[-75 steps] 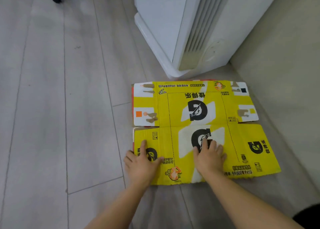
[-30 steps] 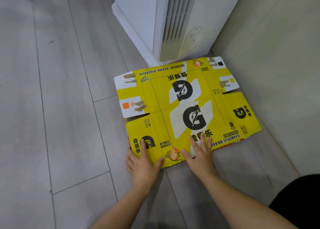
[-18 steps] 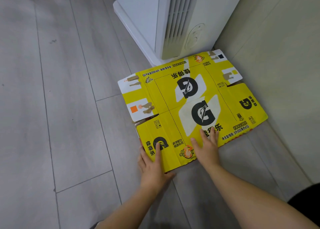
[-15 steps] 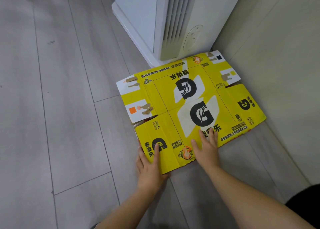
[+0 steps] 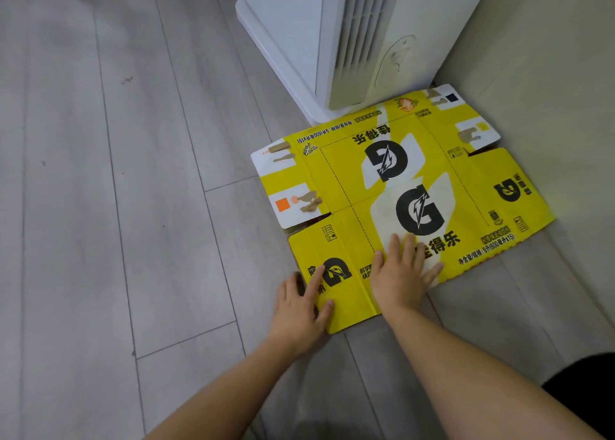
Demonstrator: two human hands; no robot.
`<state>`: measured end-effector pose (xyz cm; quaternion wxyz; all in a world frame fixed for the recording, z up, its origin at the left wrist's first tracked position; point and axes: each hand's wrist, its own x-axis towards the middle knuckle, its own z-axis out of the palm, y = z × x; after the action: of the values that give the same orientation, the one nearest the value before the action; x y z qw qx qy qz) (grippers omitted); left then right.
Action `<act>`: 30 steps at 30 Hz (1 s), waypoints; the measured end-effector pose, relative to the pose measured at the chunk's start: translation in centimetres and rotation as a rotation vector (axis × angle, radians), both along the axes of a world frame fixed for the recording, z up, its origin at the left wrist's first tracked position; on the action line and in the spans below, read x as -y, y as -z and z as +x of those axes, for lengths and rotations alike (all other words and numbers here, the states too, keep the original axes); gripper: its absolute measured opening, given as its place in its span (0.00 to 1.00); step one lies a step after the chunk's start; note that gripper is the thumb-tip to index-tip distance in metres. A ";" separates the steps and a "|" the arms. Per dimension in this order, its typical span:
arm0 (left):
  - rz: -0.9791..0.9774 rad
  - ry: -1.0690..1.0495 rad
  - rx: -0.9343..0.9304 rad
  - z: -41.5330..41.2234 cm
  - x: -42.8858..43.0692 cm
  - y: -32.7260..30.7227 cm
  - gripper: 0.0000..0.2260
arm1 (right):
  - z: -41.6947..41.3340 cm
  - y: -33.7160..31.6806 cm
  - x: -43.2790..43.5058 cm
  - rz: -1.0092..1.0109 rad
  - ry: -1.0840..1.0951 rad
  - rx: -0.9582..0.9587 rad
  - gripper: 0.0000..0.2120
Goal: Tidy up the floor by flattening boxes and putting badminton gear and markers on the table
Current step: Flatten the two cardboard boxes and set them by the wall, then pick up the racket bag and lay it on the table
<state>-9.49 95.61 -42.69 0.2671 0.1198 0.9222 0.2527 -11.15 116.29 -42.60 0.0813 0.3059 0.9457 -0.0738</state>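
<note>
Your left hand (image 5: 299, 303) and right hand (image 5: 399, 280) press flat, fingers extended, on the yellow box (image 5: 336, 180). It lies flattened on the floor (image 5: 133, 206). Gear and markers: not in view.

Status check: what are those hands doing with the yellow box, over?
Left hand on near corner, right hand pressing flat. Gatorade box flattened on floor. Air conditioner at far edge.

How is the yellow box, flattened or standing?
Flattened: the yellow box lies spread on the floor, left hand and right hand resting on it.
</note>
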 end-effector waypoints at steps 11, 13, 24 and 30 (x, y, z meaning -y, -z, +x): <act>-0.335 0.462 -0.146 -8.7 10.7 -13.3 0.18 | -2.5 -10.8 6.9 -0.054 -0.374 -0.019 0.17; -0.385 0.472 -0.131 -10.0 12.8 -18.4 0.18 | -3.4 -15.8 8.7 -0.059 -0.402 0.015 0.18; -0.316 -0.158 0.057 -3.5 26.3 -44.6 0.16 | -8.5 -44.7 24.4 -0.074 -0.724 0.358 0.10; -0.299 -0.490 0.225 6.1 37.0 -61.9 0.09 | -6.1 -61.8 39.7 -0.037 -1.111 0.515 0.11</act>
<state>-3.34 58.59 19.25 0.3136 -0.1755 0.9151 0.1829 -17.24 76.58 19.19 0.3389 -0.2262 0.9124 0.0396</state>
